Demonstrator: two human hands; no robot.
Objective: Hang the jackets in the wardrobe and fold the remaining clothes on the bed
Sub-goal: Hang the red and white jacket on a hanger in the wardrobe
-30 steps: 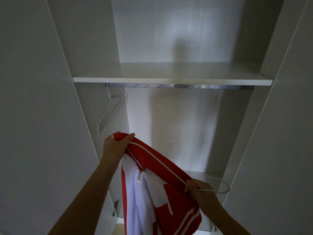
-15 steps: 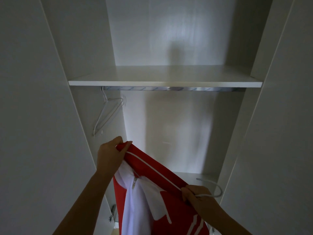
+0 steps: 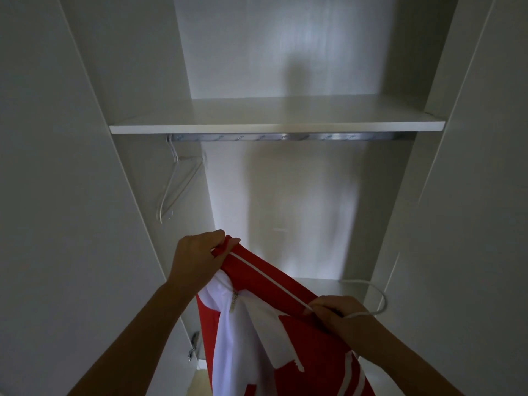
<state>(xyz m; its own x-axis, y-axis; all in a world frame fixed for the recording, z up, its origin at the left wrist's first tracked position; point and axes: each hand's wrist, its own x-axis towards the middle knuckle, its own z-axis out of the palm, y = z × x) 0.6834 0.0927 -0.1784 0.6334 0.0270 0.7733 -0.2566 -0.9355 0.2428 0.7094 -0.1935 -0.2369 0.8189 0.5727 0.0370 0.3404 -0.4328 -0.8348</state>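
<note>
The task looks to be in an early stretch. No jacket hangs in the wardrobe [image 3: 300, 201] yet, and the one red and white jacket [image 3: 285, 332] in view is held up in front of the open cupboard, low and near, well below the rail [image 3: 285, 136].

The left hand [image 3: 197, 261] pinches one upper corner of the jacket between thumb and fingers, raised towards the left. The right hand [image 3: 334, 312] is curled round the other end of that red edge together with a thin white hanger [image 3: 383, 301], whose hook loops out to the right of the fist. Whether the hanger already sits inside the shoulders I cannot tell - the cloth hides it. The zip front hangs open below, showing white lining.

Left to do, as I judge it: seat the jacket on the hanger, lift the hook onto the rail, then deal with any further jackets and the folding on the bed, which is out of view.

Around it, a white shelf [image 3: 274, 127] runs across just above the rail, and an empty hanger [image 3: 177, 190] dangles at the rail's far left end. The rest of the rail is bare, so nothing blocks the way - only the shelf edge close above leaves little room for the hook.
</note>
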